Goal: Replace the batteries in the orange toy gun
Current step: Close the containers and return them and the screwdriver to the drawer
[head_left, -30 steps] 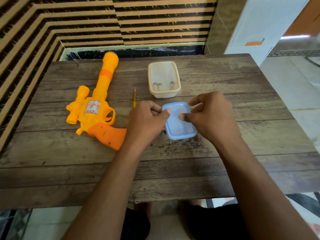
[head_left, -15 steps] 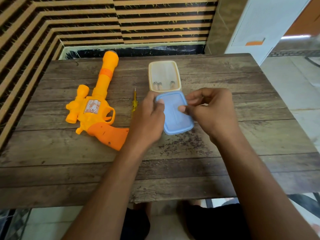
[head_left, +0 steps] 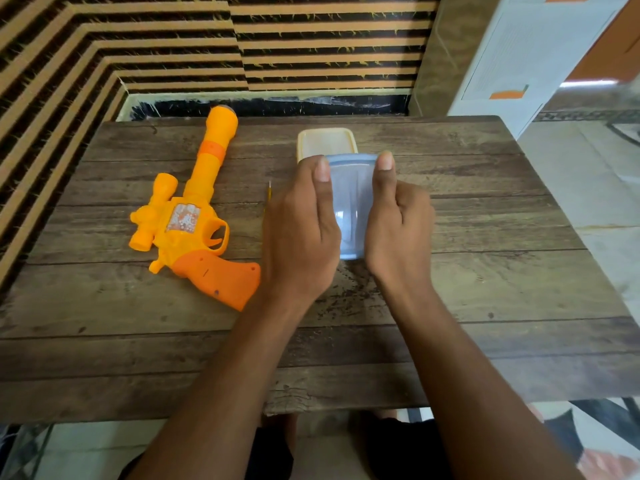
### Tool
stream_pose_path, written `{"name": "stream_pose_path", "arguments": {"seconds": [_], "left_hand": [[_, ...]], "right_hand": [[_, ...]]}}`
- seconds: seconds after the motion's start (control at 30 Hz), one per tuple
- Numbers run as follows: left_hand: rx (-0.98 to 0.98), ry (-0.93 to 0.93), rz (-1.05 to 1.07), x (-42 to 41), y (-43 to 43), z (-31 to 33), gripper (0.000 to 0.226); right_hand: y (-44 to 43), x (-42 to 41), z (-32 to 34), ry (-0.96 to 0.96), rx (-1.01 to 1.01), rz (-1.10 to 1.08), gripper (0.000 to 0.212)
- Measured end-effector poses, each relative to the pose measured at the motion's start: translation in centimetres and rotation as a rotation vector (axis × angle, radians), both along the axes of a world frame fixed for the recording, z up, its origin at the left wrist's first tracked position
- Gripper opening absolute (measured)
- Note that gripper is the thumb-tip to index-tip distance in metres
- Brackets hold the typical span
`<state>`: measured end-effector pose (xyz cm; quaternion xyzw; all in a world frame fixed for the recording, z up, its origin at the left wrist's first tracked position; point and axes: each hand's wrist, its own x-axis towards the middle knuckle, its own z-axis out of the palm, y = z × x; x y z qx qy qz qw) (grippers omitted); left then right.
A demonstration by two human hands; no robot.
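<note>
Left thumb point(head_left: 322, 171) lies flat along the left long edge of the blue lid point(head_left: 351, 202); right thumb point(head_left: 384, 164) lies the same way on the right long edge. The rest of my fingers curl down round the lid's sides. Those of the left hand point(head_left: 301, 230) are hidden beneath it, and those of the right hand point(head_left: 398, 223) are folded, knuckles up. Both hands grip the lid between them.

The lid is tilted, its far end over the near part of the cream container point(head_left: 325, 142). Whether they touch, I cannot tell. The container sits at the middle of the tabletop point(head_left: 485, 278), close to its far edge, and only its far rim shows past the lid.

A thin yellow screwdriver point(head_left: 269, 192) lies just left of my left hand, tip toward the far edge, its lower part hidden behind the hand.

The orange toy gun point(head_left: 194, 223) lies flat on the left half of the tabletop, apart from both hands. Its barrel points to the far edge and its darker orange grip angles toward the near edge, ending just beside my left wrist.
</note>
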<state>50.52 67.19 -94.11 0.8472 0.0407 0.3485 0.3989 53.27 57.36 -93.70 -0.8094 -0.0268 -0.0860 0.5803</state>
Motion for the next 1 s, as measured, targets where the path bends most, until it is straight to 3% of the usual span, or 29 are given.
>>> {"name": "stream_pose_path", "arguments": {"seconds": [0.17,0.43,0.57,0.7,0.87,1.0], "left_hand": [[0.075,0.051,-0.091,-0.1,0.6,-0.7,0.028],[-0.078,0.169,-0.187,-0.6,1.5,-0.4,0.03],[-0.063,0.249,-0.074,-0.6,3.7,-0.3,0.037],[0.135,0.44,0.192,1.6,8.0,0.6,0.015],[0.313,0.817,0.005,4.4,9.8,2.3,0.054],[0.477,0.934,-0.012,3.9,9.4,1.5,0.058]], "right_hand": [[0.1,0.1,0.0,0.086,0.043,-0.02,0.069],[0.9,0.2,-0.5,0.069,-0.035,-0.021,0.068],[0.2,0.1,-0.6,0.037,-0.044,-0.07,0.066],[-1.0,0.1,-0.7,0.011,-0.032,-0.074,0.065],[-1.9,0.3,-1.0,0.041,-0.03,-0.069,0.065],[-1.7,0.9,-0.9,0.043,-0.057,-0.07,0.066]]}}
